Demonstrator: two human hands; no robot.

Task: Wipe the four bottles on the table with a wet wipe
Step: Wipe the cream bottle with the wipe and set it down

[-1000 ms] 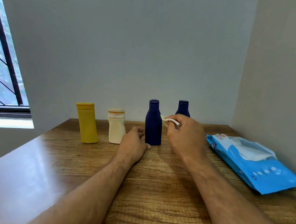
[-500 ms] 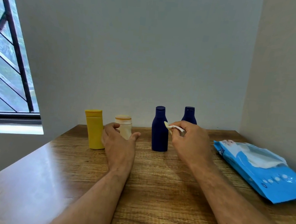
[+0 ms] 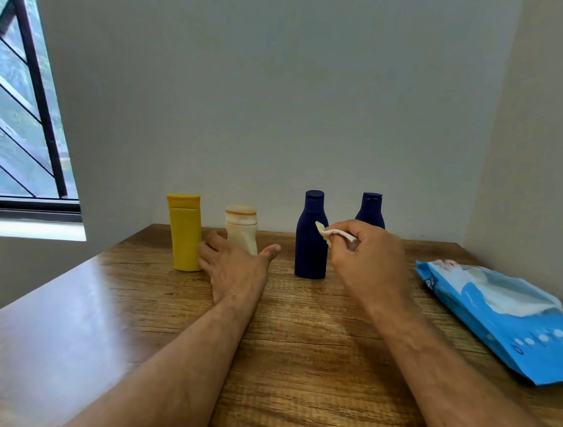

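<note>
A window (image 3: 16, 91) fills the far left wall. On the wooden table (image 3: 294, 352), four bottles stand upright in a far row: a yellow bottle (image 3: 184, 235), a cream bottle (image 3: 241, 228), a near navy bottle (image 3: 311, 237) and a far navy bottle (image 3: 371, 210). The left hand (image 3: 233, 267) reaches around the cream bottle's base, fingers spread, thumb out; contact is unclear. The right hand (image 3: 369, 256) pinches a folded wet wipe (image 3: 335, 234) just beside the near navy bottle. A blue wipes pack (image 3: 510, 325) lies at the right.
</note>
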